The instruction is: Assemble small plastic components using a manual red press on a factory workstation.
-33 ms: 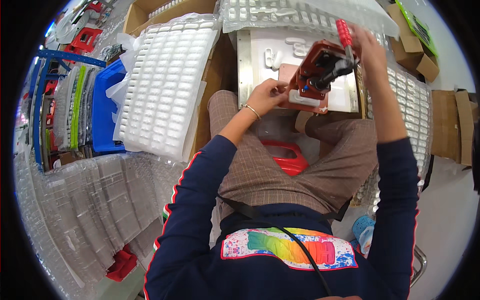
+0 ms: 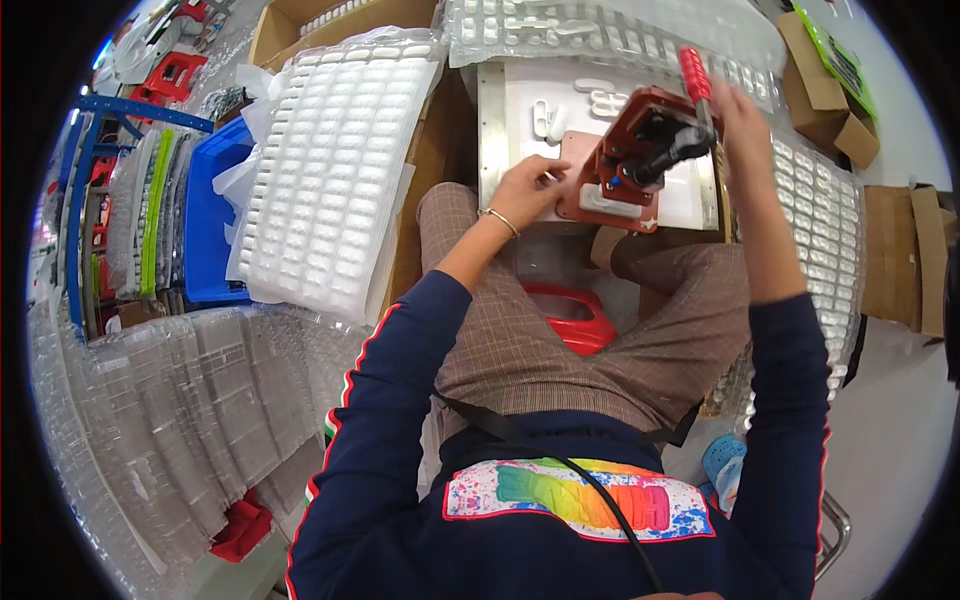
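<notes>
A red-brown hand press with a black mechanism stands on the white work board, its red-gripped lever pointing up. Under its head, a white oblong plastic part sits at the near side. My left hand is at the left edge of the press's base plate, thumb and forefinger apart with nothing seen between them. Beside the lever, on its right, is my right hand; motion smears its fingers, and whether they touch the lever is unclear. Several small white parts lie behind the press.
A stack of white trays with small parts stands left of the board, next to a blue bin. More filled trays lie behind and on the right. Cardboard boxes stand farther right. A red stool shows between my legs.
My right hand has shifted down and slightly right, beside the lever. My left hand's fingers have drawn slightly apart by the base plate. The view has shifted a little.
</notes>
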A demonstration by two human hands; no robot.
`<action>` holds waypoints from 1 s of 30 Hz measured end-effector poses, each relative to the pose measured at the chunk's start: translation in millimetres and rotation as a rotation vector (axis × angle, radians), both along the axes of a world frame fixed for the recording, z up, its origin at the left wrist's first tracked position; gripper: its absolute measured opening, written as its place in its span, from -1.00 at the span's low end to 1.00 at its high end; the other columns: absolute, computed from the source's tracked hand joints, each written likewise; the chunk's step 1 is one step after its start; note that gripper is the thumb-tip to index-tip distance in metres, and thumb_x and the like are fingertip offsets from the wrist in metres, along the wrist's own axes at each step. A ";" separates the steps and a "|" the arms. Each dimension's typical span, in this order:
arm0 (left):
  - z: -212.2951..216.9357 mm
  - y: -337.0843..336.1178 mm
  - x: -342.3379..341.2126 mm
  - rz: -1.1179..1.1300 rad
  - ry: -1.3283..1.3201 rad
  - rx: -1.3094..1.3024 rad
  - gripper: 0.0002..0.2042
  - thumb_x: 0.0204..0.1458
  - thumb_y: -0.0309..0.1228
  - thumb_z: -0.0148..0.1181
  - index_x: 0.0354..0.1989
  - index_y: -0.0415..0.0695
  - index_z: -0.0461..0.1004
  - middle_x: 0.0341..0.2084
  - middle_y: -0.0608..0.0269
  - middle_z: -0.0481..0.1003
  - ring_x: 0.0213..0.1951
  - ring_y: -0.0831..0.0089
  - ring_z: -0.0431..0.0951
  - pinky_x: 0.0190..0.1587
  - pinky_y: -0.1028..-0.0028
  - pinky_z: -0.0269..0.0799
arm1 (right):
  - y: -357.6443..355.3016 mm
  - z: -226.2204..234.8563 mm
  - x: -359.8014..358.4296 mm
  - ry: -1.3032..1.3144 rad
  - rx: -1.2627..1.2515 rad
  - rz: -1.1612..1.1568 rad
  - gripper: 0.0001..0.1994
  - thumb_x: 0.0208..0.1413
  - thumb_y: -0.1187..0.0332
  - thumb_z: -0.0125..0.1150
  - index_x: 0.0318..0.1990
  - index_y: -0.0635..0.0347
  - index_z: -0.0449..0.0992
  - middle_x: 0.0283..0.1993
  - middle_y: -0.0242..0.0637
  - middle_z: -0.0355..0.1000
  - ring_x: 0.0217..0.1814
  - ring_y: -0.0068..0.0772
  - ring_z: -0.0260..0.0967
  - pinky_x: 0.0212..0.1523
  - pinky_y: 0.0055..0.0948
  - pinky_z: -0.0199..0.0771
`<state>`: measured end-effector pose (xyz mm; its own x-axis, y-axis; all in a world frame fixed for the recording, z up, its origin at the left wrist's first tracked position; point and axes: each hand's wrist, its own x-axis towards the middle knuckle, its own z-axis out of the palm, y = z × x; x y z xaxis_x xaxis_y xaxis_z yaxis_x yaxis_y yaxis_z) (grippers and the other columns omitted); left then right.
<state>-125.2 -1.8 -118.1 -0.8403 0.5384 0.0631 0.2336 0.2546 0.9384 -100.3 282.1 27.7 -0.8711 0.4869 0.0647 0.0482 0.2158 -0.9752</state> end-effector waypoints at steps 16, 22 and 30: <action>11.2 -5.4 -97.1 -0.093 0.446 -0.450 -0.66 -0.04 -0.63 0.01 -0.16 -0.02 0.61 0.04 0.11 0.45 0.05 0.13 0.47 0.11 0.30 0.41 | -61.3 -90.9 94.7 -0.104 0.511 0.306 -0.79 0.04 0.39 0.27 -0.21 0.26 0.43 -0.18 -0.15 0.32 -0.20 -0.03 0.40 -0.20 -0.18 0.42; 6.8 -15.3 -68.5 0.077 0.246 -0.248 -0.78 0.04 -0.48 0.11 -0.15 -0.05 0.61 0.04 0.06 0.44 -0.01 0.11 0.51 0.06 0.30 0.43 | -62.5 -96.3 101.2 -0.182 0.599 0.239 -0.74 0.03 0.26 0.30 -0.20 0.22 0.50 -0.13 -0.16 0.36 -0.14 0.01 0.42 -0.15 -0.12 0.44; -12.5 -33.7 -46.4 0.284 0.409 -0.370 -0.51 -0.01 -0.51 0.29 0.16 -0.16 0.40 -0.10 0.04 0.51 -0.07 0.21 0.55 0.01 0.31 0.46 | -54.0 -102.7 91.7 -0.089 0.530 0.263 -0.80 0.01 0.27 0.26 -0.31 0.21 0.54 -0.12 -0.16 0.42 -0.14 0.03 0.44 -0.11 -0.10 0.45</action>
